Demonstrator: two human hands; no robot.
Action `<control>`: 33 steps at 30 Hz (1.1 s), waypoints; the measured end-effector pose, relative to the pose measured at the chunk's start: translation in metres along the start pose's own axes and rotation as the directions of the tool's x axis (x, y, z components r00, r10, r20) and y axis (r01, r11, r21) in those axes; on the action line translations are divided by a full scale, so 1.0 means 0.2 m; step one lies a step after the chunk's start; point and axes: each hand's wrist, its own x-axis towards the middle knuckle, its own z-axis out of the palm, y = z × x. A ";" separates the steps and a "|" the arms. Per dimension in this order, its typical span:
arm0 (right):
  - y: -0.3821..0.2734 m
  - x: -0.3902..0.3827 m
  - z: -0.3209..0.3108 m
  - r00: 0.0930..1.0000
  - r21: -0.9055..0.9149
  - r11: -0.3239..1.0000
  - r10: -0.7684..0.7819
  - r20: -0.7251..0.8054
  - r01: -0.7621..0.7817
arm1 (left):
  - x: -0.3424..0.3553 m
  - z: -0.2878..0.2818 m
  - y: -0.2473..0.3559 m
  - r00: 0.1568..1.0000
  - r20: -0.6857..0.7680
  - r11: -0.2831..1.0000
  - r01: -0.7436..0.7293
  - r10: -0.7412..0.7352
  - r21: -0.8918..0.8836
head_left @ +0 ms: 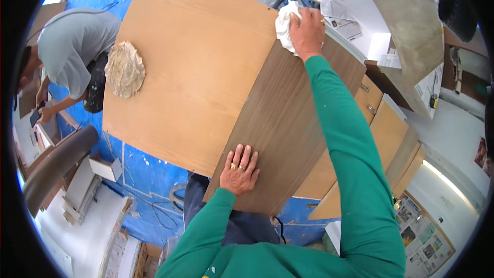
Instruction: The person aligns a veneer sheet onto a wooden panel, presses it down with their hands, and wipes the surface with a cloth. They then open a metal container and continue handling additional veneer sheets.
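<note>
A strip of dark brown wood-grain sheet covers the near right part of a large light-wood panel. My left hand lies flat on the strip near its closest end, fingers spread, with rings on two fingers. At the strip's far end, my right hand is closed over a crumpled white cloth and presses it against the far corner. A round, crumpled, dirty beige cloth lies on the left edge of the light-wood panel.
Another person in a grey shirt bends over at the left, holding a dark object. Blue sheeting covers the floor. A large brown roll lies at lower left. Cabinet doors with hinges stand at the right, below a greyish curved sheet.
</note>
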 end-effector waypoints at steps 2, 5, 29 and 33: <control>-0.04 0.00 0.00 0.998 -0.062 0.996 0.063 0.013 -0.063 | -0.01 0.02 0.00 1.000 -0.015 1.000 -0.008 0.008 -0.002; -0.26 -0.48 -0.02 0.989 0.089 0.987 -0.137 0.054 0.132 | -0.02 0.02 -0.02 1.000 -0.020 1.000 0.011 -0.011 0.006; 0.28 -0.30 -0.18 0.942 -0.067 0.957 0.261 -0.211 -0.281 | -0.02 0.06 0.00 1.000 -0.004 0.998 -0.027 0.027 0.058; 0.01 -0.11 -0.07 0.979 -0.054 0.977 0.205 -0.021 -0.206 | -0.01 0.05 0.01 0.999 -0.022 0.996 -0.046 0.048 0.079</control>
